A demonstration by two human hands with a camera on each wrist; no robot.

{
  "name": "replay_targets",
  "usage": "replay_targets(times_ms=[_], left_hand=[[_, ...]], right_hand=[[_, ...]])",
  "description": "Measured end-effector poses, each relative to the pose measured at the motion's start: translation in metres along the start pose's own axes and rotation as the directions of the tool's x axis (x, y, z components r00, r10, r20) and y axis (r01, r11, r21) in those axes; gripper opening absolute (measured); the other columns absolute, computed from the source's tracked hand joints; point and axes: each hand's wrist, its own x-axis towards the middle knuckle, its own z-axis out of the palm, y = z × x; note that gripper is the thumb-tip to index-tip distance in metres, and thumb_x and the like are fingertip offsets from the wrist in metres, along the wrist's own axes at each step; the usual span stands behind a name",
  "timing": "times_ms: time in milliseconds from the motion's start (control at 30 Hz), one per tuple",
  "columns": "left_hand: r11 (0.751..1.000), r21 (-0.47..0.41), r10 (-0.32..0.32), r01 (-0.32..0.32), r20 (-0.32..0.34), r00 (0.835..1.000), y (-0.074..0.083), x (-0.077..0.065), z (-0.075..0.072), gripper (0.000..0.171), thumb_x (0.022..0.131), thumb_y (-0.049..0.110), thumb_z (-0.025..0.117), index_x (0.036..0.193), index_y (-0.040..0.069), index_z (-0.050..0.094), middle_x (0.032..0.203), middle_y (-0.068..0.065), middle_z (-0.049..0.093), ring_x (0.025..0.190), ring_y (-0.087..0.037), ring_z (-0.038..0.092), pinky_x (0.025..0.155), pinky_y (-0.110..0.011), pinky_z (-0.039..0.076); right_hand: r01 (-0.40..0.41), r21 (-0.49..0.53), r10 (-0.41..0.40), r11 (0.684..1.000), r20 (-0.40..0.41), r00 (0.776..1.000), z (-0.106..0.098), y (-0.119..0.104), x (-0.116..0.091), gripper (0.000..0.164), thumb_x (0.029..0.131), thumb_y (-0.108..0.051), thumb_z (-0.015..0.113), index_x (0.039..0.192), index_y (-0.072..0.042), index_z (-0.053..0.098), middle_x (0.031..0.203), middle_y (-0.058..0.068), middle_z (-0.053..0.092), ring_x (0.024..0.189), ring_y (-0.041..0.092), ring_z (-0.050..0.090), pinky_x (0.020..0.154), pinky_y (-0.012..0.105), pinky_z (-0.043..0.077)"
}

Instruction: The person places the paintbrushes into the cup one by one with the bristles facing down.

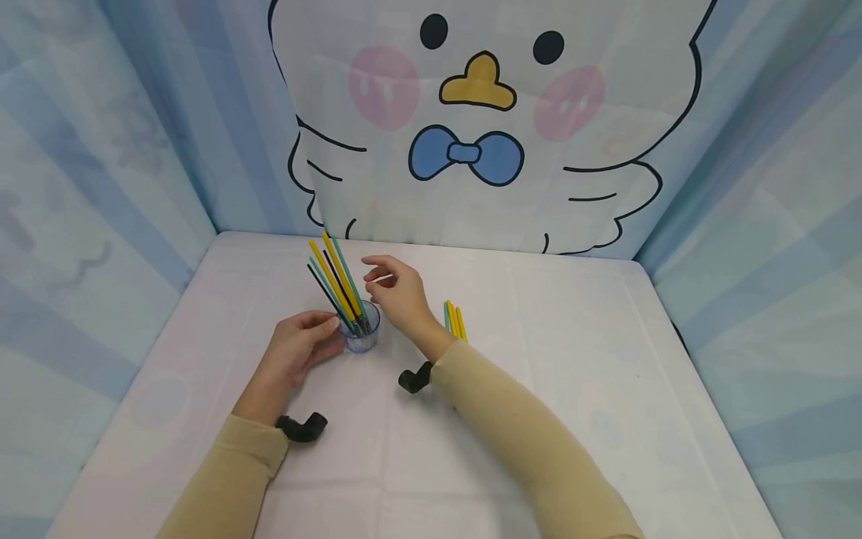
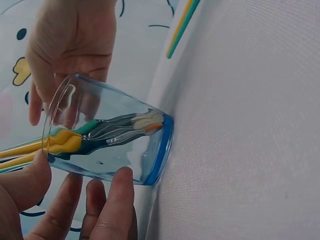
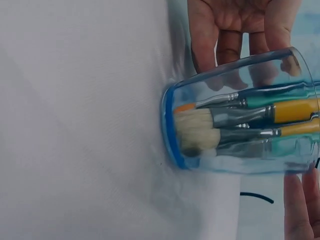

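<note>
Several paintbrushes point(image 1: 340, 288) with yellow, green and dark handles lean leftward in a clear, blue-based cup point(image 1: 364, 340), bristles down. In the right wrist view, pale bristles point(image 3: 195, 130) and one orange tip show through the cup wall. My left hand point(image 1: 299, 348) is at the cup's left side; its fingertips point(image 2: 120, 182) touch the wall and its thumb is by the rim. Just right of the brush handles, my right hand point(image 1: 400, 296) is raised with loosely bent fingers and holds nothing.
Yellow and green sticks point(image 1: 455, 320) lie on the white-covered table point(image 1: 572, 374), partly hidden by the right forearm. Black wrist mounts point(image 1: 301, 427) jut from both sleeves. A curtain with a cartoon face point(image 1: 478, 82) hangs behind the table, and blue-white curtains flank it.
</note>
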Motion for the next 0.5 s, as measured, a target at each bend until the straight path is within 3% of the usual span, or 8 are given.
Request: replay_targets(times_ms=[200, 500], left_hand=[[1.0, 0.0, 0.002, -0.002, 0.0, 1.0, 0.001, -0.001, 0.001, 0.044, 0.105, 0.022, 0.072, 0.141, -0.001, 0.062, 0.133, -0.009, 0.062, 0.109, -0.015, 0.067, 0.095, -0.032, 0.067], [1.0, -0.02, 0.01, -0.01, 0.018, 1.0, 0.002, -0.003, 0.001, 0.043, 0.106, 0.019, 0.071, 0.14, -0.003, 0.06, 0.123, -0.004, 0.062, 0.106, -0.013, 0.065, 0.096, -0.03, 0.067]], right_hand=[[-0.014, 0.014, 0.014, 1.0, -0.016, 1.0, -0.01, 0.009, -0.003, 0.039, 0.102, -0.002, 0.069, 0.138, -0.018, 0.071, 0.111, 0.011, 0.072, 0.102, 0.038, 0.074, 0.081, 0.029, 0.07], [-0.034, 0.053, 0.038, 0.998, -0.062, 0.997, -0.024, 0.02, -0.009, 0.041, 0.099, 0.002, 0.07, 0.136, -0.015, 0.072, 0.108, 0.013, 0.072, 0.091, 0.025, 0.073, 0.078, 0.033, 0.071]])
